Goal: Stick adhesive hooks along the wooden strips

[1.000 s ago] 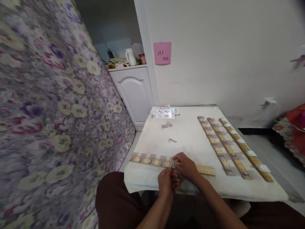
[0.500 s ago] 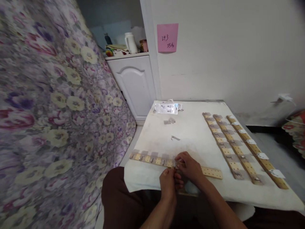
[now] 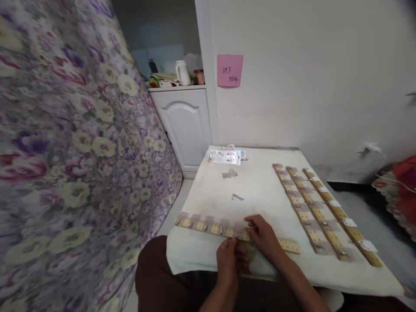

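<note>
A yellow wooden strip with rows of dark holes (image 3: pixel 290 245) lies along the table's near side. Clear plastic pieces and small curved metal fittings (image 3: pixel 206 226) sit along its left and middle part. My left hand (image 3: pixel 227 258) is closed at the strip's near edge, fingertips pinched against the lower end of a metal fitting (image 3: pixel 237 235). My right hand (image 3: pixel 264 236) rests over the strip just right of that fitting, thumb and forefinger apart with nothing visible between them. Its other fingers are partly hidden. A small grey hooked piece (image 3: pixel 237 197) lies beyond the hands.
Three similar strips (image 3: pixel 313 212) lie at the right, the outermost bearing white discs (image 3: pixel 349 222). Toward the back are small clear packets (image 3: pixel 229 173) and a clear blister pack (image 3: pixel 224 157). A floral curtain (image 3: pixel 81 173) hangs at the left; the wall (image 3: pixel 276 108) stands behind the table.
My right hand has drawn off the metal fitting, its thumb and forefinger parting. My left hand stays at the fitting's lower end. The whole view has tilted up slightly.
</note>
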Demonstrator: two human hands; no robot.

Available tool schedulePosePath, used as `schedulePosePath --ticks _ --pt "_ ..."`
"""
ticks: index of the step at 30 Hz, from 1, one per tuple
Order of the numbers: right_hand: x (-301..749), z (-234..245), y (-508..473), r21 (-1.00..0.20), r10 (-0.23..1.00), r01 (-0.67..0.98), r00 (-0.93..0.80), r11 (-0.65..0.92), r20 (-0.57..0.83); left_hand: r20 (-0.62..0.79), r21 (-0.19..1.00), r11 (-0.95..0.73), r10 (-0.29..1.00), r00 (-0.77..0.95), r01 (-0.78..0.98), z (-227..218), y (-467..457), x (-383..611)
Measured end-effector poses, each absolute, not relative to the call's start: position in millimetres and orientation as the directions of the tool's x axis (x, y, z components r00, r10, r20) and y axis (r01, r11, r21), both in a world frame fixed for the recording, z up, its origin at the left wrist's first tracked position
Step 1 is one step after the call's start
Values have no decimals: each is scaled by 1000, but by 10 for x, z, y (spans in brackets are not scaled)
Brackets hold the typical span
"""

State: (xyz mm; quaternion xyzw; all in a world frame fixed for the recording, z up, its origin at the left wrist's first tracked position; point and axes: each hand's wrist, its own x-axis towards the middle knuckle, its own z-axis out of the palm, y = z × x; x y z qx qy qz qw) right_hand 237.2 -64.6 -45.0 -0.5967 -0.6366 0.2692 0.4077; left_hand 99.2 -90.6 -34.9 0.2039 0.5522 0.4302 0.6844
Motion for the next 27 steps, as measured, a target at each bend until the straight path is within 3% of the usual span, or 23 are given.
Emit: schedulePosePath --ticks 16,21,27 --pt "2432 -488 392 -779 960 627 227 -13 166 -598 716 613 786 160 -335 -575 -846 893" --pt "2433 -469 466 -842 960 539 240 -7 145 -585 703 607 790 185 -370 -663 -834 897" --pt "2473 -393 305 -955 978 292 207 -41 22 -567 725 589 805 177 -357 -636 -837 884"
